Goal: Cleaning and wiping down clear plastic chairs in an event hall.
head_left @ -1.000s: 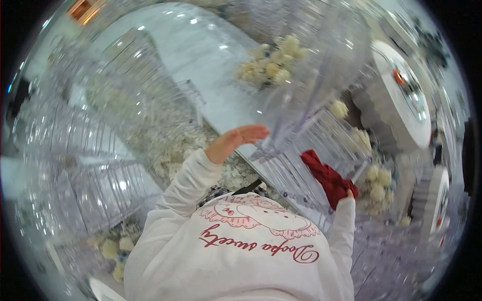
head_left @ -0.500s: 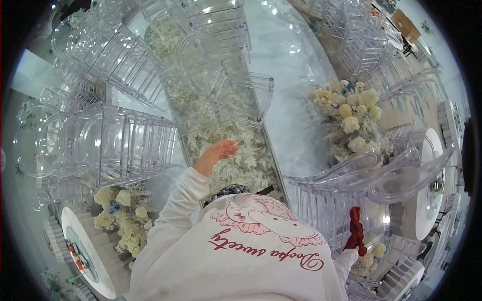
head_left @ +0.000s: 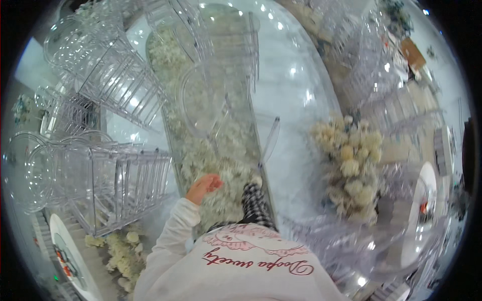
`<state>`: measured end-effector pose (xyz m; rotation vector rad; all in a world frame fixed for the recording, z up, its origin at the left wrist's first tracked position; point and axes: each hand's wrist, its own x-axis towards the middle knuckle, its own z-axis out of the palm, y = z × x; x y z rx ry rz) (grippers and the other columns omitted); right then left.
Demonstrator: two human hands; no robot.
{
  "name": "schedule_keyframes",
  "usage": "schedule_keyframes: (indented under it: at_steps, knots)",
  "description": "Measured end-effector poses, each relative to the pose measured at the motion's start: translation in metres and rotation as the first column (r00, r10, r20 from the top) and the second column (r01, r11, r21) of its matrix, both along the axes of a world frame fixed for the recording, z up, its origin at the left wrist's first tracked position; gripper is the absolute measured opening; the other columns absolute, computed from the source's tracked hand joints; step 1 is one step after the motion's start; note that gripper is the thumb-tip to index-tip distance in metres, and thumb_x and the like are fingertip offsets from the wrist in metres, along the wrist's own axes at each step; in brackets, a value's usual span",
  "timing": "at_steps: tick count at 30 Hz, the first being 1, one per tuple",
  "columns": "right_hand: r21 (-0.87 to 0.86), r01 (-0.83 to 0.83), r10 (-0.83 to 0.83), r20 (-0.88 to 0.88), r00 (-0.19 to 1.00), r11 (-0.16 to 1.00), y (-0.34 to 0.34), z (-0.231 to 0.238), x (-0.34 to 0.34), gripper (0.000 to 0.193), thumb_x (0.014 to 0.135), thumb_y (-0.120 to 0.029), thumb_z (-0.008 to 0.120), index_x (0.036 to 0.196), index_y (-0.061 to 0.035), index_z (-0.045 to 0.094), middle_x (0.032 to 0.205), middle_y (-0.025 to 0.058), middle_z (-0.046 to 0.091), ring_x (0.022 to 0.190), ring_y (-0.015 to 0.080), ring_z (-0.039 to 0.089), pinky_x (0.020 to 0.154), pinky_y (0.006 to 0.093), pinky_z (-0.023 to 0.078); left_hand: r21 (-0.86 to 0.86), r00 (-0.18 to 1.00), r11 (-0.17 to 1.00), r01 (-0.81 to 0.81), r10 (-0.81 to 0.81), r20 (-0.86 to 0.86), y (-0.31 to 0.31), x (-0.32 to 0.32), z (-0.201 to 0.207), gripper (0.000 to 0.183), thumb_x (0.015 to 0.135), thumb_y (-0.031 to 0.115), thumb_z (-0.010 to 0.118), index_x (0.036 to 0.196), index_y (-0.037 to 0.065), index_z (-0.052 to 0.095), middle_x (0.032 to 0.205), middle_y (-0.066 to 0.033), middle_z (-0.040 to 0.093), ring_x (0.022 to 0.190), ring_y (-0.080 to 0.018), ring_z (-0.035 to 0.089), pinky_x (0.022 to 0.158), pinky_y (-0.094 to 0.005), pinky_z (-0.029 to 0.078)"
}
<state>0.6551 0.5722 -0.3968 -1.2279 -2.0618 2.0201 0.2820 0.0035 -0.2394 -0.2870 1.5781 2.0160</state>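
While the left hand hovers, pale foliage fills the strip

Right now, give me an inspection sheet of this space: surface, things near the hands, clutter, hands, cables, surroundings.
Surface: glossy pale floor, with a strip of white foliage running ahead.
Things near the hands: single clear chair ahead, over the strip.
Clutter: nested clear chairs at left; more clear chairs, blurred, at right.
Hands: left hand half-open, nothing seen in it; right hand out of view.
Cables: nothing seen.
Surroundings: cream flowers at right; white-topped table at far left.
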Motion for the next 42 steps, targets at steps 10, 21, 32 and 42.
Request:
schedule_keyframes:
  at_steps: [10,21,32,42]
  knots:
    - [-0.045,-0.166,0.155,-0.179,0.972,0.985,-0.117,-0.016,-0.372,0.039,0.066,-0.002,0.052,0.105,-0.0042,0.044,0.089,0.0078,0.054,0.083,0.0181,0.051,0.073,0.0269,0.041,-0.251,0.965,0.954,-0.161,0.099,-0.243,0.020,-0.119,0.043,0.026,0.082,0.021,0.045,0.099,0.003,0.050,0.091,-0.0060,0.055,0.083,-0.0149,0.051,0.074,-0.0255,0.039]
    - [-0.090,-0.140,0.129,-0.122,0.984,0.986,-0.150,-0.019,-0.459,0.042,0.065,-0.001,0.052,0.106,-0.0039,0.043,0.090,0.0084,0.054,0.084,0.0188,0.052,0.074,0.0279,0.041,-0.691,0.705,0.367,-0.623,-0.120,-0.699,-0.083,-0.192,0.023,0.044,0.065,0.015,0.060,0.104,0.002,0.045,0.097,-0.0155,0.050,0.090,-0.0285,0.048,0.079,-0.0340,0.038]
    - [0.177,0.043,-0.078,0.194,0.978,0.983,-0.215,-0.034,-0.357,0.041,0.064,-0.002,0.054,0.103,-0.0059,0.043,0.085,0.0073,0.052,0.075,0.0191,0.051,0.067,0.0303,0.044,-0.765,0.794,0.563,-0.312,-0.289,-0.536,-0.076,-0.354,0.023,0.052,0.067,0.022,0.061,0.112,0.006,0.038,0.099,-0.0125,0.051,0.074,-0.0246,0.056,0.068,-0.0337,0.043]
    - [0.210,-0.029,0.003,0.120,0.993,0.977,-0.255,-0.034,-0.459,0.047,0.067,-0.005,0.054,0.111,-0.0024,0.038,0.098,0.0145,0.052,0.093,0.0239,0.049,0.081,0.0308,0.037,-0.720,0.546,-0.031,-0.694,-0.675,-0.497,-0.079,-0.363,0.011,0.052,0.061,0.023,0.064,0.109,0.013,0.045,0.090,-0.0096,0.053,0.077,-0.0228,0.052,0.063,-0.0333,0.043]
